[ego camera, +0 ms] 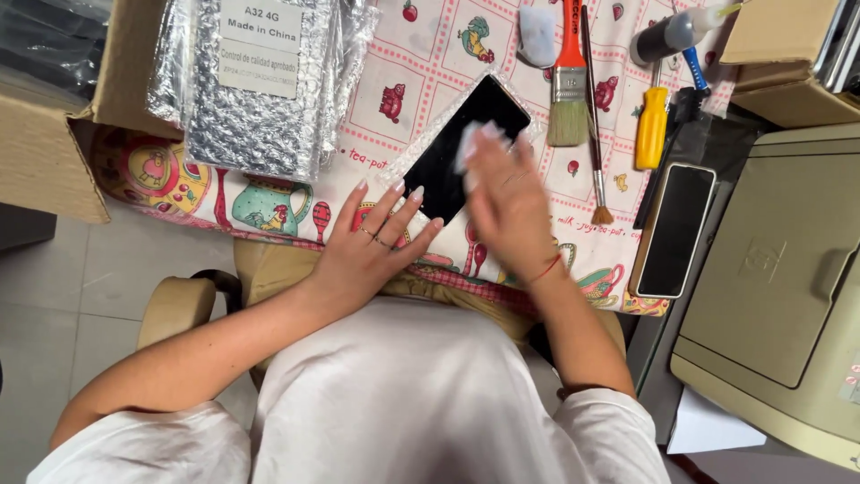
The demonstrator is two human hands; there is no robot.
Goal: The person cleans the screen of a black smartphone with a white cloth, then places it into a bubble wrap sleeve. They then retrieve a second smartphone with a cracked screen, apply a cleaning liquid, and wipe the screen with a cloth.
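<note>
The black phone screen panel (461,143) lies diagonally on the patterned tablecloth (421,63), near the table's front edge and directly ahead of the person. The right hand (506,193) rests on the panel's right side with its fingers closed on a small white wipe (470,143), pressing it against the glass; the hand is motion-blurred. The left hand (372,242) lies flat with fingers spread apart, its fingertips touching the lower left edge of the panel and holding nothing. Just right of the panel lies a flat paintbrush with an orange handle (567,76), and beside it a thin round-tipped brush (594,125) lies roughly parallel. Further right are a yellow-handled screwdriver (652,125), a blue-handled tool (694,72) and a dark bottle with a white nozzle (672,34) lying on its side. A second phone (674,229), screen dark, sits at the right table edge. A small whitish pad (537,34) lies at the top. To the left, a stack of silver foil bubble pouches (260,90) rests against a cardboard box (63,134). A beige machine (779,278) stands at far right.
</note>
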